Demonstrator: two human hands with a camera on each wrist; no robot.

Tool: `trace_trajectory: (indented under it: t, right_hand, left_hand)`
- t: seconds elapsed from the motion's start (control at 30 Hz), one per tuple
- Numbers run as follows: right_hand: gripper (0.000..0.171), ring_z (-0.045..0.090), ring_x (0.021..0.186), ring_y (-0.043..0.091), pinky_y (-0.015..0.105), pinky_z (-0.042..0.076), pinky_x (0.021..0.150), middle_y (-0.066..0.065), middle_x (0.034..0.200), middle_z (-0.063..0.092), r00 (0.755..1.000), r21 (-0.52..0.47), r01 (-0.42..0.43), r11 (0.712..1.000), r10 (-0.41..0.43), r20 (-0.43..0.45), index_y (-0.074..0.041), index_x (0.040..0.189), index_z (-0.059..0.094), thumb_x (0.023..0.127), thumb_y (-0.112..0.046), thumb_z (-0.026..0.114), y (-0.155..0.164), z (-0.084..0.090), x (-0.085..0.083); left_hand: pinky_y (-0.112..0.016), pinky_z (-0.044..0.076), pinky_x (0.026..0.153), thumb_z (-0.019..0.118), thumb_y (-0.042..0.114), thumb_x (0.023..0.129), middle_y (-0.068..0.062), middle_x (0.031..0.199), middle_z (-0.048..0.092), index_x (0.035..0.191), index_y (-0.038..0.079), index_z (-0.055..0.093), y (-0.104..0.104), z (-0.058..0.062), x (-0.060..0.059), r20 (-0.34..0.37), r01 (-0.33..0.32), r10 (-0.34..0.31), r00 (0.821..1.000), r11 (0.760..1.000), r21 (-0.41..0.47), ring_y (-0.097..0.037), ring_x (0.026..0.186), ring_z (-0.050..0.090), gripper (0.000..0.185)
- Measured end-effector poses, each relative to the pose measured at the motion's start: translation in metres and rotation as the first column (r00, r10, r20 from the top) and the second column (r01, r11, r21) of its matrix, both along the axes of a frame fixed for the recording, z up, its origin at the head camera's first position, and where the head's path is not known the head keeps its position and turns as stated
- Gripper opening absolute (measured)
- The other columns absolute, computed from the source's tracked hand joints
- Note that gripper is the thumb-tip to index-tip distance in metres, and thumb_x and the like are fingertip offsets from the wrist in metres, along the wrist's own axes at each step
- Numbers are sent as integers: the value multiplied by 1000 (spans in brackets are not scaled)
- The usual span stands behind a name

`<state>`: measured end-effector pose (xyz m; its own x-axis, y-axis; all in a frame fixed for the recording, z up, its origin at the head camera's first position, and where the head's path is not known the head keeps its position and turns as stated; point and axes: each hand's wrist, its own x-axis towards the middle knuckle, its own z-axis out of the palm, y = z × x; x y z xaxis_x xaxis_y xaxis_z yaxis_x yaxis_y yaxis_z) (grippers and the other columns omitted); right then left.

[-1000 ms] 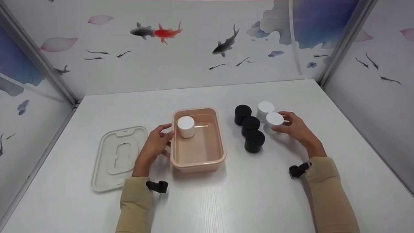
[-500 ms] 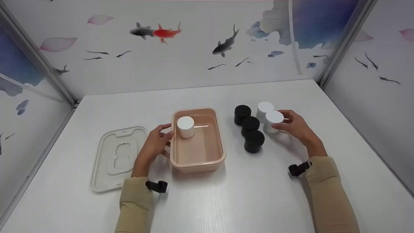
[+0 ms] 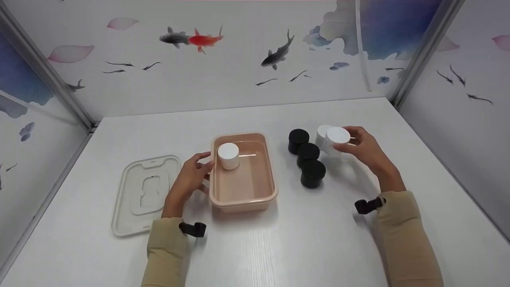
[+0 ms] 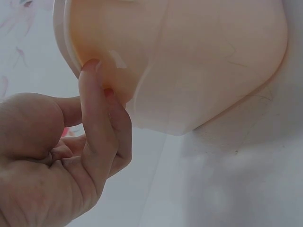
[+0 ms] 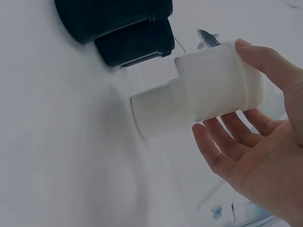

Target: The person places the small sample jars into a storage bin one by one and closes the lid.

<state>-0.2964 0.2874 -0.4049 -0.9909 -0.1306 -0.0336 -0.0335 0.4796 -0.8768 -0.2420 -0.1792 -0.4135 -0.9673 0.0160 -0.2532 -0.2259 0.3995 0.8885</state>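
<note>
At the left long side of a pale pink plastic box (image 3: 244, 207), my left hand (image 3: 191, 177) grips the rim; in the left wrist view its curled fingers (image 4: 97, 113) touch the box's outer wall. One white jar (image 3: 229, 156) stands inside the box, near its far left corner. My right hand (image 3: 364, 149) holds another white jar (image 3: 338, 136) between thumb and fingers, raised off the table. The right wrist view shows this held jar (image 5: 215, 82) in front of a further white jar (image 5: 154, 111) standing on the table. That further jar (image 3: 322, 135) is partly hidden in the head view.
Three black jars (image 3: 312, 173) stand in a slanting row between the box and the right hand. A pale grey lid (image 3: 145, 191) lies flat left of the box, partly behind the left forearm. Printed wall panels (image 3: 239, 79) enclose the white table (image 3: 255, 251) at the back and sides.
My right hand has lifted the nearer white jar off the table, up and slightly away from me. The left hand, box and black jars keep their places.
</note>
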Motion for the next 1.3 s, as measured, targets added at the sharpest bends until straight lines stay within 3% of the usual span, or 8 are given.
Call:
trace_trajectory:
  t: [0.23, 0.47, 0.8, 1.3]
  right_hand:
    - [80, 44, 143, 27, 37, 41, 109, 13, 152, 47, 999, -54, 6, 999, -9, -48, -6, 150, 33, 90, -36, 76, -14, 21, 10]
    - [74, 50, 131, 10, 14, 47, 94, 6, 146, 51, 995, -90, -16, 996, 7, -95, -6, 147, 35, 90, -32, 76, -30, 40, 22]
    - [73, 51, 127, 8, 15, 48, 91, 4, 143, 51, 989, -106, -57, 993, 42, -142, -12, 152, 37, 92, -28, 75, -50, 52, 33]
    - [72, 51, 135, 29, 12, 50, 88, 13, 147, 48, 981, -74, -162, 984, 153, -120, -7, 152, 37, 91, -17, 74, -88, 51, 41]
  left_hand:
    - [-29, 61, 56, 51, 30, 106, -21, 124, 62, 154, 15, 38, 0, 1, 0, 6, -1, 1, 1000, 1000, 7, -22, 93, 68, 51]
    - [-30, 62, 57, 50, 29, 107, -20, 123, 62, 154, 16, 37, 0, 2, 2, 9, -1, 0, 1000, 999, 33, -22, 94, 69, 50]
    - [-30, 62, 58, 49, 30, 107, -20, 126, 62, 154, 18, 37, 0, 3, 2, 9, 6, -6, 1000, 1000, 13, -22, 95, 68, 50]
    - [-29, 61, 57, 49, 31, 107, -20, 124, 63, 154, 16, 37, 0, 2, 1, 1, 17, -17, 1000, 1000, -13, -22, 95, 69, 51]
